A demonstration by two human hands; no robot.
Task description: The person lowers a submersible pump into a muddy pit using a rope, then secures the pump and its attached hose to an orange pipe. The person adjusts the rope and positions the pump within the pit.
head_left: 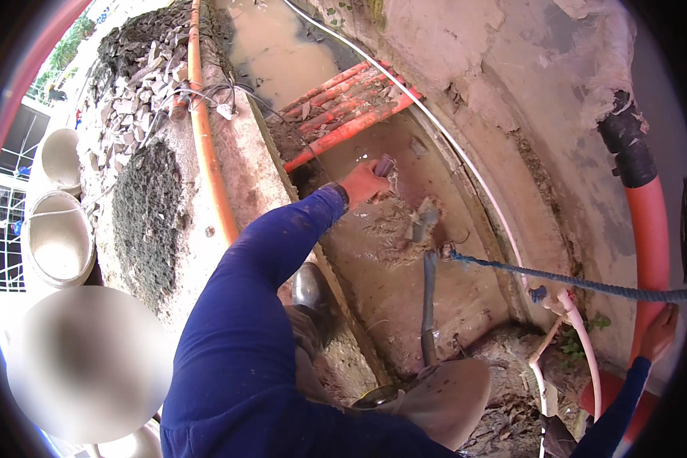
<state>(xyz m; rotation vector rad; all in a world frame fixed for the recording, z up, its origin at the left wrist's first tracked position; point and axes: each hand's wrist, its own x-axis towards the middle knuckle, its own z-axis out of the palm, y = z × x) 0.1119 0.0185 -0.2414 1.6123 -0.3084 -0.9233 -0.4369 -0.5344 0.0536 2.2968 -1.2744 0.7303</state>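
Note:
My left hand (365, 183), at the end of a blue sleeve, reaches out over muddy water in a trench. Its fingers are closed round a short, purplish-brown piece (385, 165) whose kind I cannot make out. Just beyond the hand, a grey, mud-covered object (425, 221) breaks the churned water. A dark blue rope (557, 276) runs from beside it to the far right, and a grey hose (429, 309) comes back toward my knee. My right hand (659, 333) rests against a thick orange pipe (649, 237), fingers stretched along it.
Several orange pipes (355, 131) cross the trench ahead. A concrete ledge (263, 164) lines its left side, with a long orange pipe (206, 153), rubble (133, 95) and concrete rings (57, 237) beyond. A white pipe (443, 126) and thin pink pipes (584, 336) run on the right.

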